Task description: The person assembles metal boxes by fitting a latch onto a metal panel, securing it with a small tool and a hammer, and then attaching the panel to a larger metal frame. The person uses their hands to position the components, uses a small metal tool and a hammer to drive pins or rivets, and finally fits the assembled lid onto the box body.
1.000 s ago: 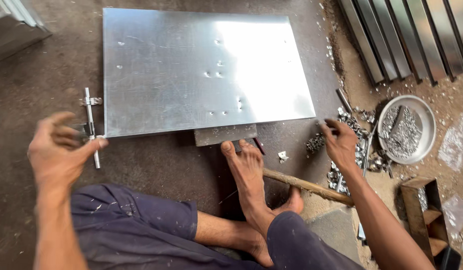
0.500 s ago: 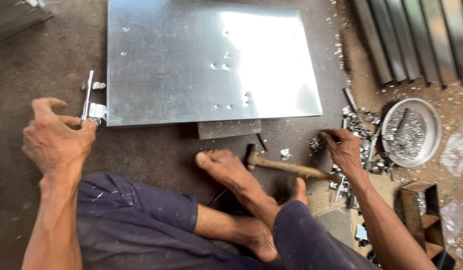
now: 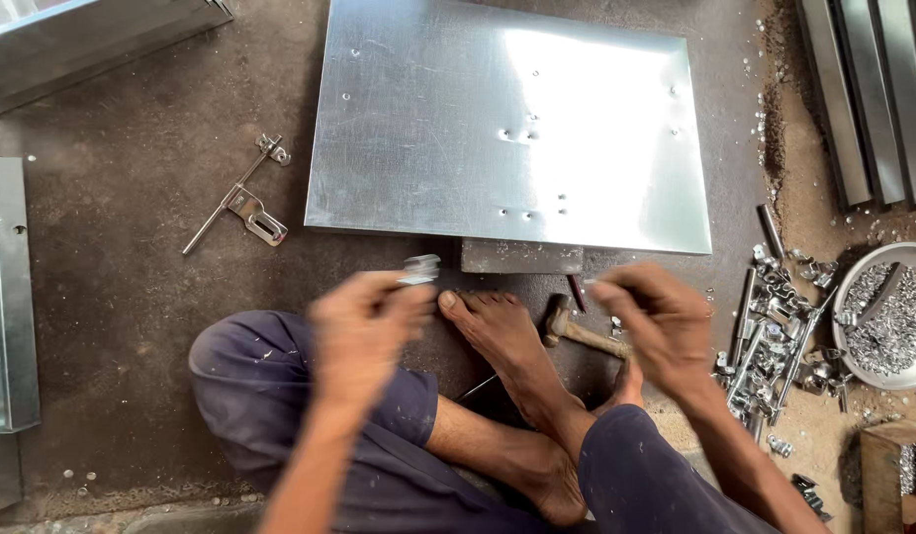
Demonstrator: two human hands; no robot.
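Far left on the floor lies one long steel slide-bolt latch (image 3: 236,201), untouched. The left hand (image 3: 364,331) pinches one small shiny metal bracket (image 3: 419,268), blurry, just below the big flat galvanized sheet (image 3: 507,124). One wooden-handled hammer (image 3: 580,333) lies by the bare foot (image 3: 498,341). The right hand (image 3: 651,321) is pinched shut on something too blurred to make out. A round metal bowl of silvery scraps (image 3: 888,316) is cut off at the right edge.

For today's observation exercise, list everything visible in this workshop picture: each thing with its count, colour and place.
metal sheet: one, silver, floor, top centre
metal block: one, grey, at the sheet's near edge
latch bolt: one, silver, floor, left
hammer: one, wooden handle, beside the foot
loose fittings: many, silver, floor, right
bowl: one, silver, far right
channel strips: several, grey, top right
left hand: holds a small silver piece
right hand: blurred, fingers pinched; contents unclear
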